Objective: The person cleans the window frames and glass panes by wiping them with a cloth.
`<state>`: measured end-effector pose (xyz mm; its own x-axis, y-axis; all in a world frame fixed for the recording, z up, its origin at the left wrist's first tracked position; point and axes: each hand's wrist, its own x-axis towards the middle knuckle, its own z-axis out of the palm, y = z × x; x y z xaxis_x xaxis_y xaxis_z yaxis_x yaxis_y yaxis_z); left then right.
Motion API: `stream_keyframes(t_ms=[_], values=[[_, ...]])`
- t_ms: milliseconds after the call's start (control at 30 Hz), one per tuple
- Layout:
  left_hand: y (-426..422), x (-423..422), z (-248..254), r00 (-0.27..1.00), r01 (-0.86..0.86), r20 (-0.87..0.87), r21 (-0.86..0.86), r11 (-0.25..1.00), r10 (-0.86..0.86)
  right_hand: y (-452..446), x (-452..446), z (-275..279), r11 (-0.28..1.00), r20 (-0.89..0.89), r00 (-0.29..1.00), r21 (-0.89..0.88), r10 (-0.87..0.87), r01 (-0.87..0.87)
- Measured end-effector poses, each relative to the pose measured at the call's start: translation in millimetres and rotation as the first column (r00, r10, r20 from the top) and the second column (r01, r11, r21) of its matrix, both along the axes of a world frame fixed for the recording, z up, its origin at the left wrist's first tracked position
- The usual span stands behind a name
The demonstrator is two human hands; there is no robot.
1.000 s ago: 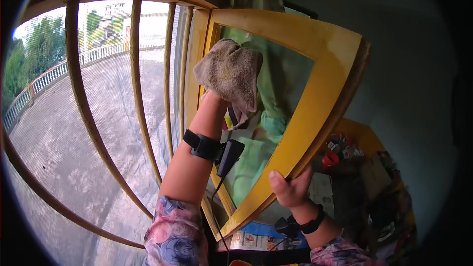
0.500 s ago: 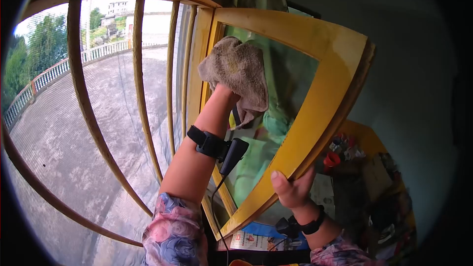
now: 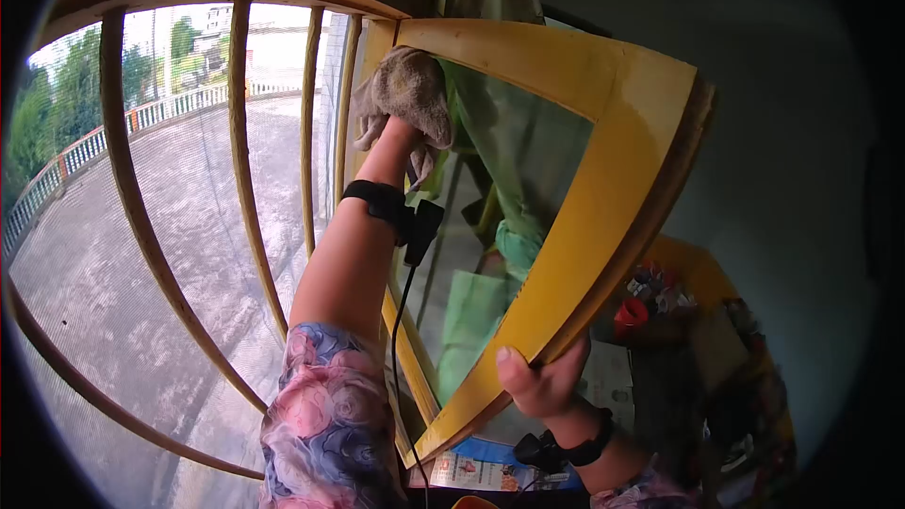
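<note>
My left hand [image 3: 400, 135] is mostly hidden under a grey-brown cloth [image 3: 405, 90], which it presses on the upper left corner of a yellow wooden window sash [image 3: 603, 188], beside the hinge-side post. The sash stands swung open and holds a glass pane [image 3: 537, 132]. Lower down, my right hand [image 3: 545, 382] grips the sash's outer edge, with the thumb on the front face and the fingers behind it. A black strap with a small device and a cable sits on my left forearm, and another strap is on my right wrist.
Wooden bars [image 3: 243, 151] and a mesh fill the window opening at left. Green fabric [image 3: 471, 311] shows through the glass. Below right are a red cup [image 3: 631, 315] and cluttered items. Printed paper [image 3: 471, 471] lies under the sash's lower corner.
My left hand and the cloth have moved left and up, from the glass onto the sash's corner. My right hand still holds the edge, now slightly lower and further left in view.
</note>
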<state>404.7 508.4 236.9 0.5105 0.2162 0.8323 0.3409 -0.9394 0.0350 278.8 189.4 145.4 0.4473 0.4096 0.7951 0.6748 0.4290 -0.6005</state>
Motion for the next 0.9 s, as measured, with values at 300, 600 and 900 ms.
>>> stream_keyframes(t_ms=[300, 600, 900], values=[[26, -13, -42, 0.994, 0.039, -0.102, 0.036, 0.999, -0.035, -8, 11, -4, 0.993, 0.155, 0.988, -0.119, -0.007, 0.026], [17, -8, 26, 0.965, -0.043, 0.261, 0.174, 0.984, -0.004, -7, 12, -9, 0.989, 0.071, 0.99, -0.077, -0.123, 0.129], [74, 22, -49, 0.992, 0.097, 0.054, 0.205, 0.974, -0.11, -5, 13, -8, 0.992, 0.064, 0.995, -0.094, -0.074, 0.08]])
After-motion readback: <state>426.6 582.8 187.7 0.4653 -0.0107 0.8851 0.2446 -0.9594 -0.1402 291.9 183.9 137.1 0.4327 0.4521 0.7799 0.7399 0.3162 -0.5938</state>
